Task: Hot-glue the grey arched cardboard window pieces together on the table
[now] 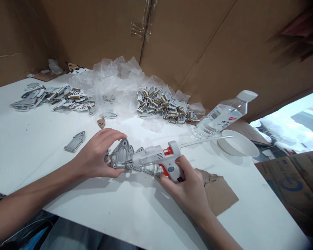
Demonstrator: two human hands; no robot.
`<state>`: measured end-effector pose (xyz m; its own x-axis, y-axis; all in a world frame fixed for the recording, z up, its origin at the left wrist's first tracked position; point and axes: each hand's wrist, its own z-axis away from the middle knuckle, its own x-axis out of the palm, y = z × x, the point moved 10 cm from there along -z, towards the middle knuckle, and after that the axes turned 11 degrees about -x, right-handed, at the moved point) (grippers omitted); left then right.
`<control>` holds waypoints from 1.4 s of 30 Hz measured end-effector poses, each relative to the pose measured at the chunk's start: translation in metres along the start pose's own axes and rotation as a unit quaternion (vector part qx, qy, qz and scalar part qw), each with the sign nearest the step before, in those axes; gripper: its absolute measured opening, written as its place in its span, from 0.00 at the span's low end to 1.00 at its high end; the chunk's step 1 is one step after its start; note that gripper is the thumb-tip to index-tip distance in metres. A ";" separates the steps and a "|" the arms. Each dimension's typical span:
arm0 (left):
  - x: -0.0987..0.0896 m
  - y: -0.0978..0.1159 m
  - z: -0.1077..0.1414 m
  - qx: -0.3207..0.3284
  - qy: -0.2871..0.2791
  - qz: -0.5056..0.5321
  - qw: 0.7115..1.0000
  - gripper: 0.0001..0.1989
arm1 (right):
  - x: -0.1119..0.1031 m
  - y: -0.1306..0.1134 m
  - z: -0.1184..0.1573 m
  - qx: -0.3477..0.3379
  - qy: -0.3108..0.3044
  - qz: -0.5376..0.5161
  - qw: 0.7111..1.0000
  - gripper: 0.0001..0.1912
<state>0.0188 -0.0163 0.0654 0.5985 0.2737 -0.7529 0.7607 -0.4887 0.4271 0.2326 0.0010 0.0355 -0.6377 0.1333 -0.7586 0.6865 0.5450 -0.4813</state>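
Between thumb and fingers, my left hand (100, 152) pinches a grey arch-shaped piece (122, 152) by its edges, held upright above the table. My right hand (189, 185) is wrapped round a white hot glue gun (156, 156) with an orange trigger. The gun's nozzle points left and meets or nearly meets the piece's lower face; I cannot tell which. A clear glue stick (207, 140) sticks out of the gun's back. Behind the nozzle, more grey pieces (151, 169) show partly. One loose grey arch piece (75, 141) lies left of my left hand.
Piles of grey pieces lie at the back left (67, 99) and back middle (164, 104), with crumpled clear plastic bags (117, 81) between. To the right are a tilted water bottle (224, 114), a white bowl (241, 147) and a cardboard scrap (220, 194). Cardboard walls (193, 45) stand behind.
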 end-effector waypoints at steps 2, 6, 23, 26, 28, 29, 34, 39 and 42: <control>0.000 0.000 0.000 -0.002 -0.001 -0.002 1.000 0.34 | -0.001 0.000 0.000 -0.002 0.007 0.008 1.000 0.09; -0.001 -0.001 0.000 -0.002 0.005 0.000 1.000 0.33 | -0.003 -0.003 -0.001 -0.027 0.023 0.028 0.999 0.11; -0.004 -0.003 -0.002 -0.006 0.006 -0.005 1.000 0.33 | -0.010 -0.008 -0.002 -0.027 0.036 0.051 0.998 0.17; -0.007 -0.001 -0.002 0.005 0.014 -0.012 1.000 0.33 | -0.012 -0.009 -0.002 -0.027 0.041 0.052 0.997 0.16; -0.009 -0.001 -0.003 0.005 0.020 -0.016 1.000 0.33 | -0.013 -0.010 -0.003 -0.034 0.046 0.056 0.997 0.17; -0.009 -0.002 -0.003 0.003 0.022 -0.016 1.000 0.33 | -0.013 -0.010 -0.003 -0.038 0.047 0.057 0.997 0.17; -0.008 -0.005 -0.004 -0.010 0.017 -0.017 1.000 0.33 | -0.012 -0.010 -0.004 -0.042 0.042 0.058 0.997 0.17; -0.004 -0.009 -0.005 -0.018 0.004 -0.021 1.000 0.34 | -0.013 -0.009 -0.004 -0.033 0.047 0.050 0.997 0.18; 0.003 -0.010 -0.004 -0.028 -0.021 -0.024 0.999 0.35 | -0.017 -0.008 -0.003 -0.027 0.065 0.044 0.997 0.19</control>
<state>0.0135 -0.0072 0.0610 0.5501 0.2609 -0.7933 0.8022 -0.4288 0.4153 0.2368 -0.0032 0.0537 -0.6185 0.2867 -0.7316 0.7239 0.5700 -0.3887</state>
